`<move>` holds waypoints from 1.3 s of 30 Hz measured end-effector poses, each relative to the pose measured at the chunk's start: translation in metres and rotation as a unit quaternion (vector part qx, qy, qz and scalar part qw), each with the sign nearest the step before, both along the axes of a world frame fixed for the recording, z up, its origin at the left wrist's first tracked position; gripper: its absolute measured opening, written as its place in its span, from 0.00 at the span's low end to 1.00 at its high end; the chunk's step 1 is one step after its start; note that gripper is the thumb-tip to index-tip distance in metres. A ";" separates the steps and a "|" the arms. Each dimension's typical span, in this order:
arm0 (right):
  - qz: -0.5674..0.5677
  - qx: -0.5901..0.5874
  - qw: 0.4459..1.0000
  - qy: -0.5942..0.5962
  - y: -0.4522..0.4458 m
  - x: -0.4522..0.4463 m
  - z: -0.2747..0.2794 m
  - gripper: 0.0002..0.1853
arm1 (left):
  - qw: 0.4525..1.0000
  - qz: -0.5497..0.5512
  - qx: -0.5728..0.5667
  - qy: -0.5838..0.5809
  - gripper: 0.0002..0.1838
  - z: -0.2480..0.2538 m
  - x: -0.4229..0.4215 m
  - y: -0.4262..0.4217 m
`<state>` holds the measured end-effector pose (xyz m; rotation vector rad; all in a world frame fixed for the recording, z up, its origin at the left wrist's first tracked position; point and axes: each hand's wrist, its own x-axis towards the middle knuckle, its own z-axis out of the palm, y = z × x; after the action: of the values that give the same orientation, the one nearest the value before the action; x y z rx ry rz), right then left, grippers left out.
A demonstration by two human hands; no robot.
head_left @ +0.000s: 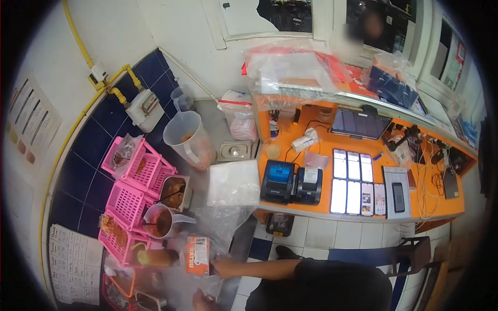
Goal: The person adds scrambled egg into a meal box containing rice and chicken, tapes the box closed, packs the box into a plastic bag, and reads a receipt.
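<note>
My right hand (223, 267) reaches in from the right under a black sleeve, its fingers closed at the edge of an orange and white printed box (197, 255) above the metal counter. Below it, at the bottom edge, my left hand (204, 300) shows partly with curled fingers; what they hold, if anything, I cannot make out. Left of the box lies a bottle of brown sauce with a greenish cap (150, 257). A clear jug of reddish sauce (160, 220) stands just beyond, near a clear plastic bag (223, 223).
Pink stacked baskets (127, 202) line the tiled wall beside a metal food pan (175, 193). Farther back are a large clear jug (189, 139) and white sheets (233, 183). An orange desk (321, 207) at right holds a printer (277, 181) and several phones (354, 166).
</note>
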<state>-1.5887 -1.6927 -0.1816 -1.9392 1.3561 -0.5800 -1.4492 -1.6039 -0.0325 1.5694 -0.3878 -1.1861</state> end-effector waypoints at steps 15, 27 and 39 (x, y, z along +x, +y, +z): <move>0.221 -0.061 0.933 0.277 -0.116 -0.015 0.111 0.16 | 0.989 0.102 -0.029 -0.103 0.11 -0.003 0.041 -0.049; 0.498 -0.072 0.788 0.355 -0.130 0.088 0.113 0.63 | 0.995 -0.076 -0.054 0.034 0.06 -0.019 0.109 -0.059; 0.518 0.080 0.815 0.247 -0.111 0.217 0.326 0.16 | 0.920 -0.305 -0.196 -0.150 0.15 0.087 0.282 -0.015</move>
<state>-1.3720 -1.8038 0.1449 -2.3741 0.3713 0.5842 -1.1668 -1.6191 0.0542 1.3022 -1.3110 -1.2173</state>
